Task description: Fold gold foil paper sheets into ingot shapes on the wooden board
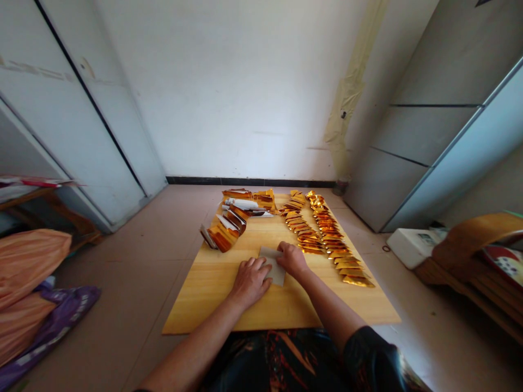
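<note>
— Where are the hands?
— The left hand lies open, palm down, on a pale rectangular paper sheet on the flat yellow wooden board. The right hand curls at the sheet's far edge; I cannot tell whether it grips.
— Beyond?
— Folded gold foil pieces in rows at right, a fanned gold foil stack at left.

Paper sheet on board, foil stacks behind left, folded rows right.

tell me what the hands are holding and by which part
A pale paper sheet, pinned to the wooden board: left hand flat on its left side, right hand on its top right edge, grip unclear.
</note>
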A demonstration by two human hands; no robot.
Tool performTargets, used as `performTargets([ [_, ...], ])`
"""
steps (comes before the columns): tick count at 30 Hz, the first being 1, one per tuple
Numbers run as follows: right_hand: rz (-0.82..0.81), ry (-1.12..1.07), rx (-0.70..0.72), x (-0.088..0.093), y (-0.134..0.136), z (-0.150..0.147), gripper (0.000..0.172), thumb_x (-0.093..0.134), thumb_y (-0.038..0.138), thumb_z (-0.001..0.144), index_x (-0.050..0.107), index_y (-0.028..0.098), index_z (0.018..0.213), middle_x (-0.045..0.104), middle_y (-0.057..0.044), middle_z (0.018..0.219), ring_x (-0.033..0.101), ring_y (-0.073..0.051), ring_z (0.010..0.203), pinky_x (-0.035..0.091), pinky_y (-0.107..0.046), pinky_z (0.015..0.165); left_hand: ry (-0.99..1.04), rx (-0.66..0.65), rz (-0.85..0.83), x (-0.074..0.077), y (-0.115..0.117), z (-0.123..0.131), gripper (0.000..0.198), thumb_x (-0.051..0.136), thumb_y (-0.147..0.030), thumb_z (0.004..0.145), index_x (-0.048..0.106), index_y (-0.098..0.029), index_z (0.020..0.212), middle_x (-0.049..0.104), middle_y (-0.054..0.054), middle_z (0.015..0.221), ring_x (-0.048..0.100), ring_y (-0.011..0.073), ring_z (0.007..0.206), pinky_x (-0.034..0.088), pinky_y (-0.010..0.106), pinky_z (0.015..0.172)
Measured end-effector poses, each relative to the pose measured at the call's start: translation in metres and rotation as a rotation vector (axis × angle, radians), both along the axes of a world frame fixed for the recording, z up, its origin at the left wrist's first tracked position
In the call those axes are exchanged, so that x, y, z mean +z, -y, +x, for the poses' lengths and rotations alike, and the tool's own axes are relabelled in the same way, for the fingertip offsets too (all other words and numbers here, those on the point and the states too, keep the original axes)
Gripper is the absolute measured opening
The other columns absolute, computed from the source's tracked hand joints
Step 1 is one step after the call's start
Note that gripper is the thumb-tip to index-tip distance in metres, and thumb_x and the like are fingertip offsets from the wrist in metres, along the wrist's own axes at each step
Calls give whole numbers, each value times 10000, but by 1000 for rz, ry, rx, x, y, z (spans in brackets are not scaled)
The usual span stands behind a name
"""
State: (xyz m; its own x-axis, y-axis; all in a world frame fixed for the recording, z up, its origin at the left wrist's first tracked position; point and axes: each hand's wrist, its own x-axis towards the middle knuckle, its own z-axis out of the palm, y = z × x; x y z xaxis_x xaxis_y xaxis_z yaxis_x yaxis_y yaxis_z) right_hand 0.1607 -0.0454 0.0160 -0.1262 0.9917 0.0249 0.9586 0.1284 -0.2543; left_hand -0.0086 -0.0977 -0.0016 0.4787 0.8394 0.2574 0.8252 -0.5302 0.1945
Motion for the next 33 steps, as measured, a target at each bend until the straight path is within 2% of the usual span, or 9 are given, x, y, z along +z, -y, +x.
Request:
performTargets([
  [6, 125, 48, 198, -4, 8, 0, 176, 544, 140, 780, 641, 214, 907, 646, -36, 914, 549, -177, 907, 333, -265, 721, -24, -43, 5, 2, -5, -3, 238, 561, -273, 836, 624, -262, 1065, 614, 51, 1114, 533, 223, 991, 419, 375, 829],
  [11, 183, 145, 332, -5, 23, 0, 153, 532, 221, 855, 661, 236, 934, 614, -53, 931, 514, -191, 912, 314, -299, 732, 1, -43, 26, 0, -4, -4, 181, 573, -247, 820, 623, -213, 991, 628, 58, 992, 554, 213, 936, 433, 362, 842],
  [17, 226, 176, 359, -7, 35, 0, 189, 503, 269, 906, 629, 251, 1045, 603, -60, 929, 499, -197, 898, 298, -322, 736, 0, 0, 91, -2, 2, -4, 143, 550, -226, 821, 606, -203, 950, 571, 66, 1030, 551, 202, 917, 455, 354, 848],
  [21, 264, 182, 375, -11, 36, -1, 185, 477, 284, 925, 631, 243, 1017, 601, -61, 902, 496, -201, 880, 287, -338, 746, -19, 18, 114, 3, 5, -3, 240, 563, -225, 809, 580, -209, 1048, 564, 78, 1061, 530, 227, 963, 443, 381, 849],
  [26, 279, 200, 379, -12, 36, -2, 169, 486, 264, 914, 639, 213, 962, 605, -69, 881, 495, -200, 864, 281, -350, 771, -10, -20, 132, 3, 4, -3, 362, 529, -227, 839, 536, -234, 1202, 553, 94, 1251, 463, 258, 1153, 359, 449, 958],
  [30, 281, 201, 386, -10, 36, -3, 170, 479, 239, 911, 633, 219, 982, 609, -62, 881, 496, -199, 859, 278, -359, 796, 9, -4, 121, -5, 3, -4, 368, 500, -227, 853, 544, -225, 1218, 586, 91, 1247, 457, 252, 1212, 278, 483, 1043],
  [33, 288, 192, 390, -9, 38, -2, 173, 468, 243, 917, 625, 223, 986, 609, -60, 882, 495, -200, 862, 272, -370, 814, 19, 24, 100, -8, 3, -4, 360, 494, -247, 857, 549, -226, 1212, 588, 89, 1257, 458, 257, 1226, 261, 509, 1055],
])
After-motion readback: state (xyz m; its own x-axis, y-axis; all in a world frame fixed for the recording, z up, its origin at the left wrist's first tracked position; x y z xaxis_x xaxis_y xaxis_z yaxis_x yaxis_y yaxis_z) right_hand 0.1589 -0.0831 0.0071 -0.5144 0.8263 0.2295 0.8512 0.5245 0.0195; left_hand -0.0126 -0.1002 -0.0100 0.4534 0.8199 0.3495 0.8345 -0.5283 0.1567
